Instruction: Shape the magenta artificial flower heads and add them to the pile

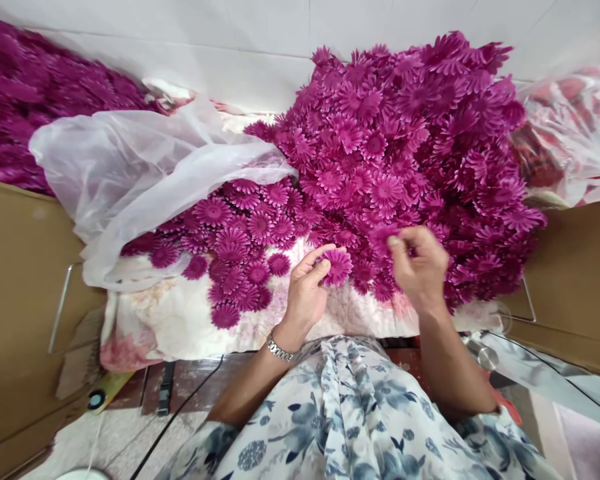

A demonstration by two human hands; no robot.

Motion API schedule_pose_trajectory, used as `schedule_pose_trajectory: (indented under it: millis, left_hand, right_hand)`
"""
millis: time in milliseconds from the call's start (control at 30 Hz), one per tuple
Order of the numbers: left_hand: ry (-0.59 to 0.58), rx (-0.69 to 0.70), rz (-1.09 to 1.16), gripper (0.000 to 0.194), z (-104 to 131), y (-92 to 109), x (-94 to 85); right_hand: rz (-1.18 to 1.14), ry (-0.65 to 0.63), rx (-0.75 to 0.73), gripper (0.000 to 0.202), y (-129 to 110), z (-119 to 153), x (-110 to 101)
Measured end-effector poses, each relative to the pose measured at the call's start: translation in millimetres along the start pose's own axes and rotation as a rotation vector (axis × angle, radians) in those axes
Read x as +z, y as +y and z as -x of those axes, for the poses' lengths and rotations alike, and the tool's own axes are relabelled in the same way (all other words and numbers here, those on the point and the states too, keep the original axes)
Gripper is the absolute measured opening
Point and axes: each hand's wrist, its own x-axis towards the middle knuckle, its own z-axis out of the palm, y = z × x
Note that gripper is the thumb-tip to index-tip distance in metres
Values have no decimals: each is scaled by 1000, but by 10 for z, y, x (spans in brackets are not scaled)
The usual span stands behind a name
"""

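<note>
Centrally, the left hand (307, 283) pinches a flower (337, 267); the right hand (423, 267), fingers curled, grips a petal piece (384, 239) before the heap (380, 147), upper right.

Bright, diffuse indoor light — faint glare on the plastic bag (575, 133), soft blur, edges stretched by wide-angle distortion.

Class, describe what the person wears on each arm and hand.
The left hand is bare, with a silver-coloured metal link watch or bracelet on its wrist. The right hand and wrist look bare. Both sleeves are white with blue-grey floral print.
</note>
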Motion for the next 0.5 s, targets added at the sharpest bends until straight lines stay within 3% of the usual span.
schedule_pose_trajectory:
  millis: [100,167,233,300,333,400,500]
  left_hand:
    - [-4,9,4,30,-21,-20,-38]
    - [0,16,2,30,-30,-42,-41]
    - [-5,21,-25,29,-31,-62,-23]
    - [-19,17,-63,29,-23,-75,0]
    - [-27,6,-86,29,-15,-79,8]
    - [-36,-19,-119,30,1,-87,11]
    - [-31,-16,-138,32,15,-106,-7]
  right_hand:
    - [350,149,7,20,241,-183,-191]
    - [393,135,-33,31,235,-196,-183]
    - [214,-4,-107,28,88,-89,-43]
    - [-75,-317,-162,13,-110,87,170]
    - [-149,-392,-139,12,-194,176,275]
    - [-225,-416,-97,10,-299,312,440]
    - [-238,-392,-127,9,-318,386,527]
